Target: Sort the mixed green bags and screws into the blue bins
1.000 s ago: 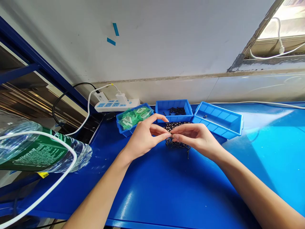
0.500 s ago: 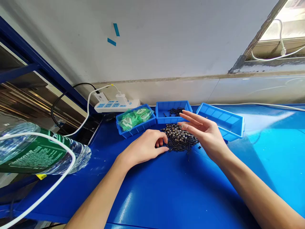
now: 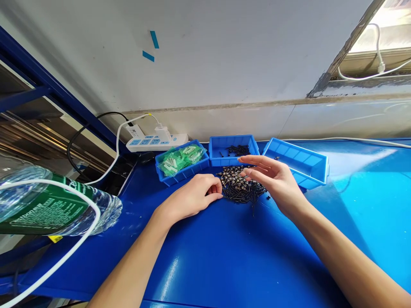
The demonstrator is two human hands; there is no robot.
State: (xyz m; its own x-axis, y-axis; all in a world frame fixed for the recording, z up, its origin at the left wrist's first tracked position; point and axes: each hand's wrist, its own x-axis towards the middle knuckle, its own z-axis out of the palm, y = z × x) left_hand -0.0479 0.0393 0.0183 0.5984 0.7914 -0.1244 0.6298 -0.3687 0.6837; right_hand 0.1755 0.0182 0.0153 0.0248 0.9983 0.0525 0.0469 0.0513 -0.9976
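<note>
A heap of dark screws (image 3: 242,194), some with shiny metal parts, lies on the blue table in front of the bins. At its left edge is my left hand (image 3: 192,194), its fingers curled and its thumb and forefinger pressed together. Whatever it may pinch is hidden. My right hand (image 3: 279,179) hovers over the heap's right side with fingers apart and nothing visible in them. Behind the heap, the middle blue bin (image 3: 224,161) holds a few dark screws (image 3: 239,150). The right blue bin (image 3: 310,177) stands slanted behind my right hand.
The left blue bin (image 3: 170,179) holds green-and-white plastic packets (image 3: 183,159). Behind it a power strip (image 3: 147,143) lies by the wall. A large water bottle (image 3: 73,205) and a white cable (image 3: 81,233) are at the left. The blue table (image 3: 224,261) spreads in front.
My left hand has drawn slightly left, and its thumb and forefinger have come together. The fingers of my right hand have lowered a little over the heap.
</note>
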